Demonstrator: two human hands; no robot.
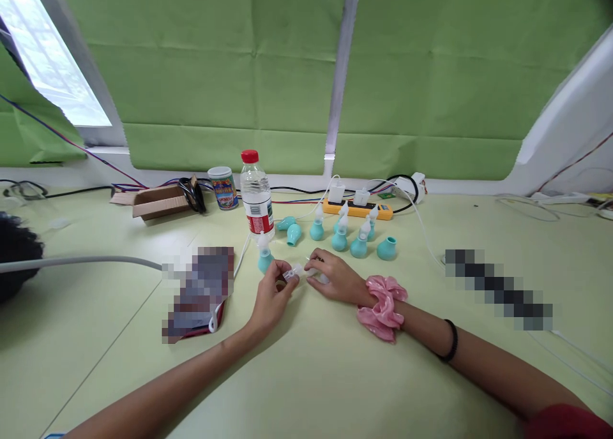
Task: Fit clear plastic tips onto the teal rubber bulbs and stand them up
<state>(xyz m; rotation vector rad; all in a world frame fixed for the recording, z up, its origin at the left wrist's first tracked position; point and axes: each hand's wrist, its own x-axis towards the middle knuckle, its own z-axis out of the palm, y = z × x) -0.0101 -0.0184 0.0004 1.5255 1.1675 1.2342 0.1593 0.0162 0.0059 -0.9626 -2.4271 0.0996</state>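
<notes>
Above the table, my left hand (274, 293) pinches a small clear plastic piece (293, 272) between thumb and fingers. My right hand (335, 278) faces it a short gap away, its fingers curled round a small translucent plastic tip (324, 278), partly hidden. Just behind my left hand stands a teal rubber bulb (265, 260) with a clear nozzle. Several more teal bulbs with clear nozzles, such as one bulb (359, 247), stand upright beyond my right hand. A bare teal bulb (386, 249) has an open neck. Two others, including a teal bulb (294, 235), lie on their sides.
A water bottle (257, 200) with a red cap stands behind the bulbs, beside a can (223, 189) and a cardboard box (163, 201). An orange power strip (357, 209) carries plugs and cables. Blurred-out devices lie left and right. At the left edge shows a person's hair (16, 257).
</notes>
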